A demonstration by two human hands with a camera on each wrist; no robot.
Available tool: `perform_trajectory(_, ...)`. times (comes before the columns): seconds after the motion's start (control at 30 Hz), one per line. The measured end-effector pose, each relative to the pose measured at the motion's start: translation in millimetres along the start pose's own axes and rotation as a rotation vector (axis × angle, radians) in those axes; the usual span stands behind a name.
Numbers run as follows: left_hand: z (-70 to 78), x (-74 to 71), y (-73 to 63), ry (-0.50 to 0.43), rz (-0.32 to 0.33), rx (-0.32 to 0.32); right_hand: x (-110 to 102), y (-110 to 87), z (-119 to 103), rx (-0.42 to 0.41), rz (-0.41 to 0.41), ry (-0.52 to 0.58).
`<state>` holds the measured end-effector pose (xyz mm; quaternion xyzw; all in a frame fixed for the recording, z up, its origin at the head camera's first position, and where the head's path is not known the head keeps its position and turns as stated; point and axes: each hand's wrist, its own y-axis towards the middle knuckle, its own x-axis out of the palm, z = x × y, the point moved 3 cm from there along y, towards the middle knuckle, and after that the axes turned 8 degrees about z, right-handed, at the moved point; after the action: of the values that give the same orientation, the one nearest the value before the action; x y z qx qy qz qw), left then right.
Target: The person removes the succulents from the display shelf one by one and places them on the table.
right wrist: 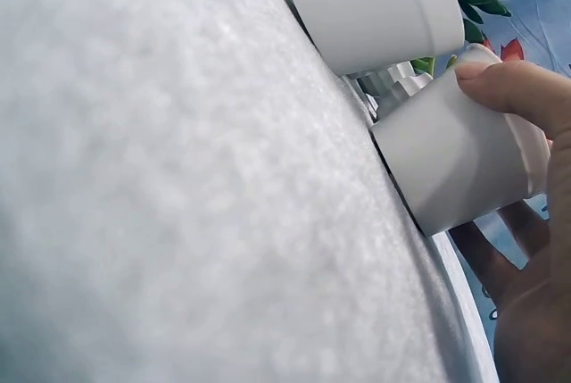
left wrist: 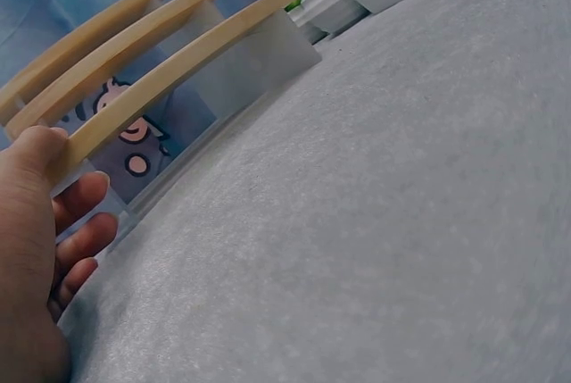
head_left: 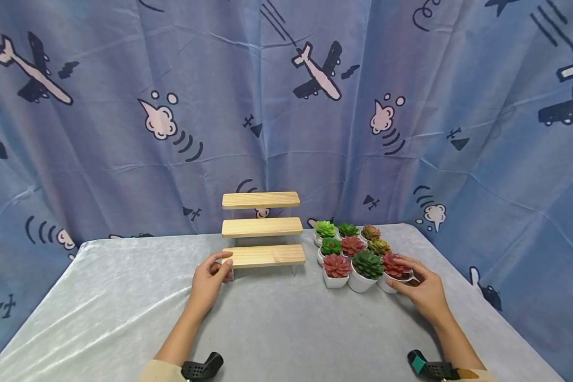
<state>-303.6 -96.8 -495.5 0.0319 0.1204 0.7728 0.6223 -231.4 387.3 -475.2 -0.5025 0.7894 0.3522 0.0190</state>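
Observation:
A three-tier wooden display stand with clear side supports stands at the back middle of the table. My left hand pinches the left end of its lowest board, thumb on top and fingers curled below, as the left wrist view shows. At the right, my right hand grips a red potted succulent at the front right of a group of plants. In the right wrist view, the thumb lies at the rim of its white pot, the other fingers on the far side. The pot's base is at the tablecloth.
Several other potted succulents crowd beside it, among them a dark green one and a red one in a square pot. A pale grey cloth covers the table. Behind hangs a blue curtain printed with airplanes.

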Motion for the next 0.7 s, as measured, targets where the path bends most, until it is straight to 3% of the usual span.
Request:
perform_trajectory(0.27,-5.4,-0.7,1.6,0.002,0.015,-0.008,3,0.2,0,-0.015,0.001,0.002)
perform_trajectory(0.7,4.1,0.6,-2.4,0.078,0.057,0.072,-7,3.8,-15,0.015,0.012,0.005)
